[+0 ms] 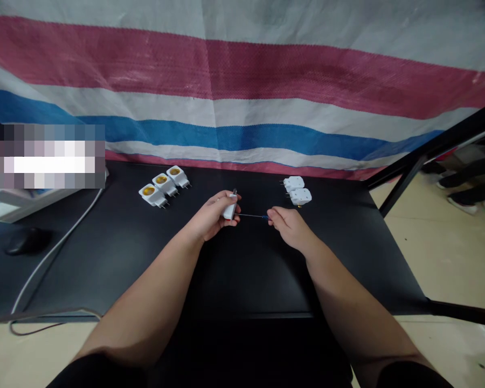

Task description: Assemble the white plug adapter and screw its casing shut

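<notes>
My left hand [218,215] is closed around a white plug-in lamp socket [230,209] above the middle of the black table. In my right hand [288,223] is a thin screwdriver [250,216], its handle mostly covered by the fingers. The shaft points left, and its tip reaches the side of the socket; whether it sits in a screw cannot be made out. Beyond my left hand, several white plug-in lamp sockets [163,185] with golden round openings lie in a slanting row. Past my right hand lie two more white sockets [299,196], turned face down.
A black mouse [27,241] and a grey cable [60,242] lie at the left of the black table [250,280], beside a white device [28,202]. A striped sheet [242,70] hangs behind. Dark metal frame bars [404,183] stand at right; a person's legs show beyond.
</notes>
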Demonstrator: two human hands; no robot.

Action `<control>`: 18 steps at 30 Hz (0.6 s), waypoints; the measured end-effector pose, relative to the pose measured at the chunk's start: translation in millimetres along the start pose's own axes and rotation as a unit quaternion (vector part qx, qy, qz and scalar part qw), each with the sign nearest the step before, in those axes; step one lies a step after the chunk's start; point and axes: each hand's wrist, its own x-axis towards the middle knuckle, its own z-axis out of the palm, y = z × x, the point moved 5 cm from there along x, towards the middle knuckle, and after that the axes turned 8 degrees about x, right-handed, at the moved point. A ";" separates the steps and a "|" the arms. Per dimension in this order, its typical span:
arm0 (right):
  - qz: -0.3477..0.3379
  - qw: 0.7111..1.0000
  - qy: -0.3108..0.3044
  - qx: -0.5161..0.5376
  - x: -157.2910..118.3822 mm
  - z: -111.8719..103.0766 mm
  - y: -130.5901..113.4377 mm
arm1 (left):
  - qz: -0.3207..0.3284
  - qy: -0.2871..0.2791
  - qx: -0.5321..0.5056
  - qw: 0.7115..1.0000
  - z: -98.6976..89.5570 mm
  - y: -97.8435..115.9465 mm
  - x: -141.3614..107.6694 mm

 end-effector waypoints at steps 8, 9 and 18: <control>-0.012 0.998 -0.026 0.047 -3.2 4.7 -7.3 | 0.071 0.028 0.041 0.996 -2.6 1.9 1.1; -0.003 0.999 -0.015 0.044 -2.4 3.4 -5.4 | 0.072 0.015 0.045 0.996 -1.3 2.3 0.4; -0.017 0.999 -0.007 0.047 0.2 4.1 -2.9 | 0.058 0.024 0.065 0.996 -2.1 3.4 0.9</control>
